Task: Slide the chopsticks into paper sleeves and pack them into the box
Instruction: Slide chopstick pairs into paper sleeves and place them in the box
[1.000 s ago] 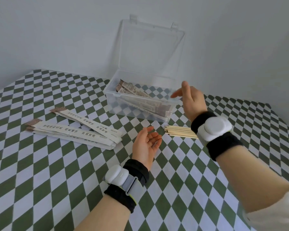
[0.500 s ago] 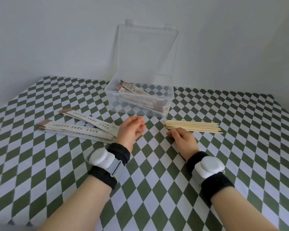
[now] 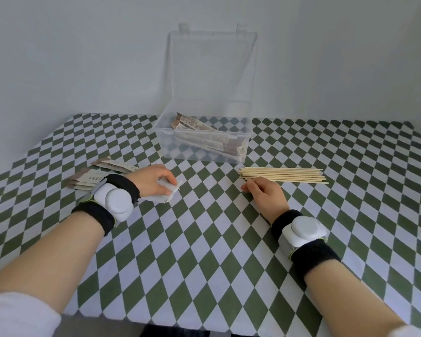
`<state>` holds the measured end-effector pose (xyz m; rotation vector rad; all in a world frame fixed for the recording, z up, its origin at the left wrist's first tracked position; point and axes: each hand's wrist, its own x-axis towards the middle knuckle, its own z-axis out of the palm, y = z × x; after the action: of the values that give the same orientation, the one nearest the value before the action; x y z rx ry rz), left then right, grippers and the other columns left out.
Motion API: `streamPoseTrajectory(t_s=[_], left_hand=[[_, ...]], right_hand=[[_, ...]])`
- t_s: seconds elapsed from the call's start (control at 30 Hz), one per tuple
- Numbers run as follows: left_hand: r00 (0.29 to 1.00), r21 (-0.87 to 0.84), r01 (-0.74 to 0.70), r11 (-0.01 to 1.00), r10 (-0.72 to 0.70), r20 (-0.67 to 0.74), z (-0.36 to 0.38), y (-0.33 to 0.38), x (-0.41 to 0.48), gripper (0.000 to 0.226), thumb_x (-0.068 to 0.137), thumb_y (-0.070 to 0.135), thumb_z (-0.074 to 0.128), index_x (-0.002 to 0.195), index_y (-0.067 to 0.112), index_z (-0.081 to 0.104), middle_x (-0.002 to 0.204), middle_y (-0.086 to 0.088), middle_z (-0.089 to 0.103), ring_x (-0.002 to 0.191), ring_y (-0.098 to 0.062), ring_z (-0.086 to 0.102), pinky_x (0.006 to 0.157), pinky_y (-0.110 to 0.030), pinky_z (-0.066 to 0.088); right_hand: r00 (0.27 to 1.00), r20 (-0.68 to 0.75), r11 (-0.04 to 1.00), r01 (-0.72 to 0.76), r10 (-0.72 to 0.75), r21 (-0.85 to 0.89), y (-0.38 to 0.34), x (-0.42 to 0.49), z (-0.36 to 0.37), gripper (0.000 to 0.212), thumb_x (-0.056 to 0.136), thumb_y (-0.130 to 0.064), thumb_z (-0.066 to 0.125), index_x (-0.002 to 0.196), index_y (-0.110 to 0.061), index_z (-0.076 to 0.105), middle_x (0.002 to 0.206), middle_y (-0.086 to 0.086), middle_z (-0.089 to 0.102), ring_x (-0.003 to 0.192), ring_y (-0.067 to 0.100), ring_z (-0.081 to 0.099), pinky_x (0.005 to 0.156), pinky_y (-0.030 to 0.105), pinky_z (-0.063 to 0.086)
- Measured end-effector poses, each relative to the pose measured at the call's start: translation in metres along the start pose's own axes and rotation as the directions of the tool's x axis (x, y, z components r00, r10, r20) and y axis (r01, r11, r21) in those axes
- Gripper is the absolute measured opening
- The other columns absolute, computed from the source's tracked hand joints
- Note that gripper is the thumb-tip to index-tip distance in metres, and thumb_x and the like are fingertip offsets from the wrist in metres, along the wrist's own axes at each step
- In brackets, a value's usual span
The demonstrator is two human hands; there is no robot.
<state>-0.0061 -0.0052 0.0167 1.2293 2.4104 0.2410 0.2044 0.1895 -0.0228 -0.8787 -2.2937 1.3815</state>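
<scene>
Left hand (image 3: 153, 181) moved onto paper sleeves (image 3: 89, 178), grip curled round their end | right hand (image 3: 265, 194) touched chopsticks (image 3: 282, 176), grip contents indeterminate | risk: stacked sleeves could lift together

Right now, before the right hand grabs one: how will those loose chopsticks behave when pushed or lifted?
Probably stiff and light: the chopsticks are thin, straight wooden sticks. They lie loose, side by side on the flat tablecloth, so a sideways push would likely roll or scatter them. Packed close, so lifting one may drag neighbours.
</scene>
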Motion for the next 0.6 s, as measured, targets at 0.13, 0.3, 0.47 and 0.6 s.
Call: streamPoseTrajectory(t_s=[0.13, 0.3, 0.47, 0.6], left_hand=[[0.996, -0.106, -0.054, 0.993, 0.045, -0.081, -0.002, 0.018, -0.001, 0.019, 0.085, 0.025, 0.065, 0.104, 0.027, 0.062, 0.106, 0.012, 0.054, 0.100, -0.008, 0.051, 0.080, -0.018, 0.033], [0.978, -0.180, -0.209, 0.961, 0.204, -0.043, -0.012, 0.063, 0.000, 0.015, 0.089, 0.033, 0.059, 0.093, 0.022, 0.067, 0.093, 0.007, 0.067, 0.089, -0.008, 0.059, 0.080, -0.022, 0.041], [0.968, -0.083, -0.244, 0.966, 0.248, 0.040, -0.008, 0.095, 0.008, 0.022, 0.092, 0.036, 0.053, 0.075, 0.023, 0.058, 0.072, 0.008, 0.057, 0.069, -0.014, 0.053, 0.066, -0.024, 0.037], [0.955, -0.073, -0.266, 0.961, 0.273, 0.116, 0.008, 0.113, 0.019, 0.024, 0.090, 0.033, 0.057, 0.090, 0.009, 0.060, 0.071, 0.002, 0.050, 0.063, -0.012, 0.044, 0.058, -0.023, 0.031]], right_hand=[[1.000, 0.009, 1.000, 0.001, -0.001, 0.009, 0.003, -0.001, -0.001, 0.025, 0.096, -0.025, 0.041, 0.092, -0.018, 0.064, 0.095, -0.001, 0.063, 0.085, 0.014, 0.055, 0.069, 0.016, 0.039], [0.991, -0.014, 0.985, 0.131, -0.130, 0.113, 0.004, -0.004, 0.002, 0.017, 0.092, -0.020, 0.051, 0.082, -0.026, 0.064, 0.087, -0.010, 0.062, 0.085, 0.013, 0.056, 0.073, 0.017, 0.044], [0.966, -0.010, 0.954, 0.256, -0.257, 0.159, 0.004, -0.005, 0.008, 0.017, 0.088, -0.015, 0.060, 0.082, -0.031, 0.063, 0.085, -0.007, 0.063, 0.081, 0.014, 0.057, 0.076, 0.024, 0.048], [0.953, -0.029, 0.934, 0.300, -0.300, 0.194, 0.005, -0.008, 0.002, 0.013, 0.087, -0.012, 0.060, 0.088, -0.024, 0.065, 0.084, 0.000, 0.065, 0.076, 0.015, 0.056, 0.071, 0.022, 0.047]])
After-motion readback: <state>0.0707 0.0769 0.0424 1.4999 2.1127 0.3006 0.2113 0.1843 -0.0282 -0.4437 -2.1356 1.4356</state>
